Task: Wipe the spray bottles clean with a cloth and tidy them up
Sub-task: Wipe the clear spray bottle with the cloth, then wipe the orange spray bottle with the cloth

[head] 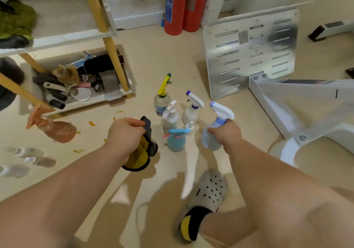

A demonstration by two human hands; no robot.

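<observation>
Gripping a yellow-and-dark cloth (142, 152) in the closed left hand (125, 134); right hand (227, 132) clamped round a pale blue spray bottle (215, 131), above the floor (172, 60), beside four standing bottles (175, 119).

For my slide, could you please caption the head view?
Left hand grips a cloth; right hand lifts a spray bottle.

Red fire extinguishers (173, 8), slotted metal plate (251, 50)

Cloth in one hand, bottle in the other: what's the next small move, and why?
Probably bring the yellow and black cloth in the left hand across to the white spray bottle held by the right hand; they are apart, so no wiping contact yet.
</observation>
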